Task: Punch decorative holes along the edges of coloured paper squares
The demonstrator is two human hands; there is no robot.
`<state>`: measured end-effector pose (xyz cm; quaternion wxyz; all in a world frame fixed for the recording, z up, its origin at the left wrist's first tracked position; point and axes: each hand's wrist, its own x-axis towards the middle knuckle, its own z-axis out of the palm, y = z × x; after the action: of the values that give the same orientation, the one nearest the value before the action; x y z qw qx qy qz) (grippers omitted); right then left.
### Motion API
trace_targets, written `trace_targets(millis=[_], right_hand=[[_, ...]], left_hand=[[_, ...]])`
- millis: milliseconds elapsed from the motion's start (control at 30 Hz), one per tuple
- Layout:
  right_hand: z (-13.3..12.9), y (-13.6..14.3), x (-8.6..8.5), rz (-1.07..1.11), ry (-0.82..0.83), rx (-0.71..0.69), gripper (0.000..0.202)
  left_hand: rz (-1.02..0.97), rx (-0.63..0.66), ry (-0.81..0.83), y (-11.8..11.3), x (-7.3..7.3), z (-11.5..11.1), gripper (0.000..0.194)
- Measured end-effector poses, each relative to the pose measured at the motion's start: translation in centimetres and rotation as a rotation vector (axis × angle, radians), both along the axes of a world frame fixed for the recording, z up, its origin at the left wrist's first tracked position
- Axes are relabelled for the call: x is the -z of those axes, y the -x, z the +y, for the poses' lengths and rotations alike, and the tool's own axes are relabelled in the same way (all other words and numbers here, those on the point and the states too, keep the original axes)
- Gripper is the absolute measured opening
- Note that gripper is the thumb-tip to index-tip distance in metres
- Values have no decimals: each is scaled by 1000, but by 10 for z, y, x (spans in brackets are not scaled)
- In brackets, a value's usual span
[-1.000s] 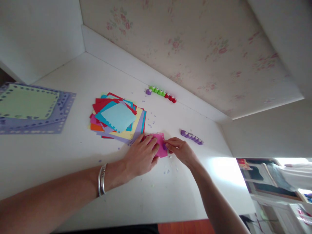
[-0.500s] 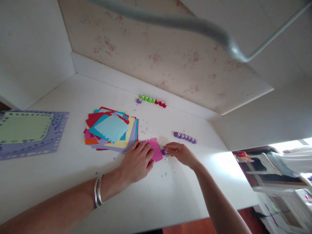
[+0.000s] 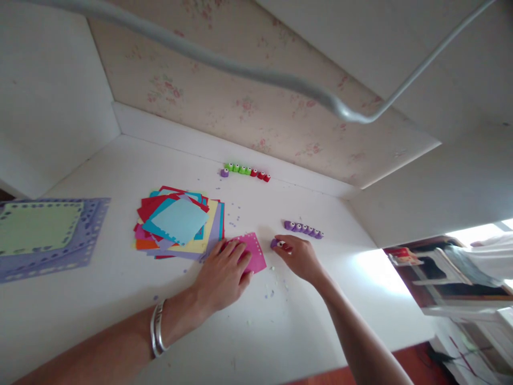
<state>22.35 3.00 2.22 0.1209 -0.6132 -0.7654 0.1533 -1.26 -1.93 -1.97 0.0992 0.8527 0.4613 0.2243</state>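
Observation:
A pink sheet of paper (image 3: 256, 256) with small punched holes along its far edge lies on the white tabletop (image 3: 296, 331). Flat on its left part rests my left hand (image 3: 220, 275), fingers stretched out. Just right of the sheet, my right hand (image 3: 301, 256) pinches a small purple paper punch (image 3: 274, 243) with a white button, apart from the paper. My fingers partly cover the punch. Close behind that hand stands a row of several purple punches (image 3: 304, 229).
A pile of coloured paper (image 3: 180, 222) lies left of the pink sheet. Farther left are purple and pale green sheets (image 3: 44, 227) with punched borders. Green and red punches (image 3: 246, 170) line the back, beside one purple punch (image 3: 224, 173). Paper bits (image 3: 234, 214) are scattered about. A pale cable (image 3: 240, 69) crosses above.
My right hand has drawn the purple punch off the pink sheet's right edge, leaving a gap. My left hand stays on the sheet. The camera view has shifted slightly.

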Motion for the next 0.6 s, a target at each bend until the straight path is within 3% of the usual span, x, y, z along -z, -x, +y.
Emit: trace_targets(millis=[167,300,500,600], right_hand=[[37,-13,-14,-150,-78,20,33],[65,-21,-14,-323,-29,-8,38],[73,-26,-9,-437,5,-33,39],[72,-25,-11,-410,-56,-115,43]], left_hand=[[-6,5,6,0,3,1,33],[-21,3,16,0,3,0,33],[-37,-4,18,0,6,0,33],[-31,-8,24,0,7,-1,33]])
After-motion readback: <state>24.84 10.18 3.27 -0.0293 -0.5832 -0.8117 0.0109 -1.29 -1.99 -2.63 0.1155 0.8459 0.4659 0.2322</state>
